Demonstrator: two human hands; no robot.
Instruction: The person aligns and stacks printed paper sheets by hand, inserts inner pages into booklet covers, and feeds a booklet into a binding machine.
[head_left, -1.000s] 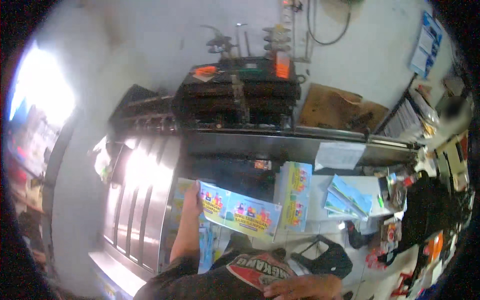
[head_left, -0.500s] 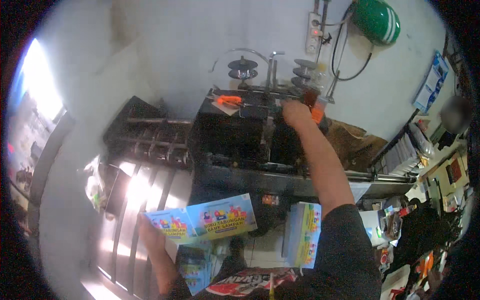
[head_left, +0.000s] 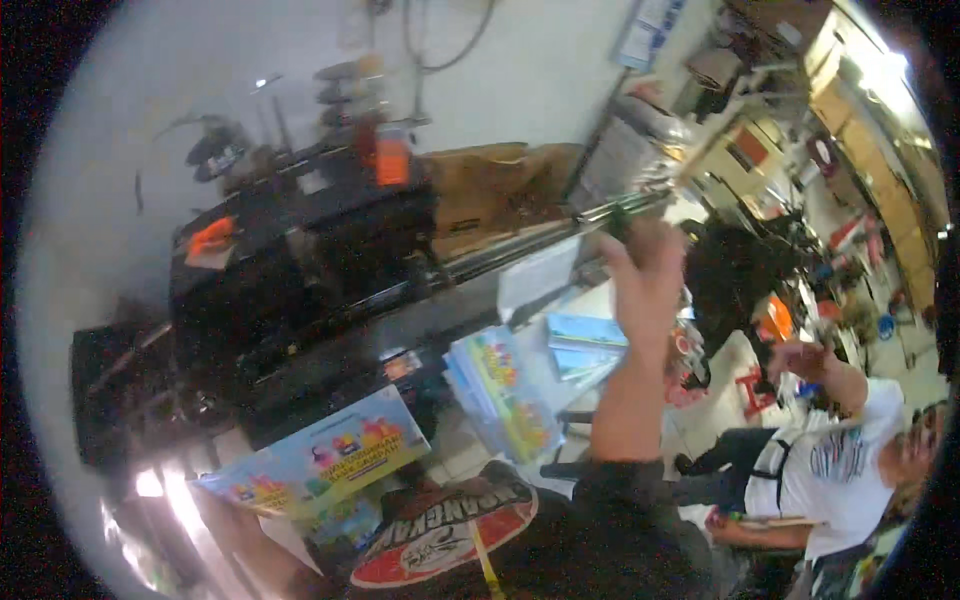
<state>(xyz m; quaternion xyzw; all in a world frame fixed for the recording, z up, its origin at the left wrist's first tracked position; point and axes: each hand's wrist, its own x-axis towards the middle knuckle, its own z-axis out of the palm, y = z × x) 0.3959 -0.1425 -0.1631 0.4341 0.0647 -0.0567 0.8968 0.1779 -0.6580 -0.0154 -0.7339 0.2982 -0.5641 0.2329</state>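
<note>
In my left hand (head_left: 228,522), at the lower left, is a long strip of light-blue printed booklets (head_left: 345,455) with colourful cartoon covers. The fingers are partly hidden by the strip. My right hand (head_left: 645,262) is raised at the centre right, blurred, with thumb and fingers apart and nothing visible in it. Below and left of that hand stands a thick stack of matching booklets (head_left: 505,390). More blue booklets (head_left: 585,340) lie beside the stack, close to my right forearm. A dark binding machine (head_left: 330,235) fills the area ahead of my left hand.
Orange-handled pliers (head_left: 212,237) and an orange-labelled container (head_left: 392,160) rest on the machine's top. A brown sheet (head_left: 500,190) leans behind its rail. At the right, a person in a white shirt (head_left: 850,465) has one hand raised, beside cluttered shelves and boxes.
My view has swung to the right. My right hand has left the machine top and moved out to the right, its fingers spreading. My left hand still holds the booklet strip.
</note>
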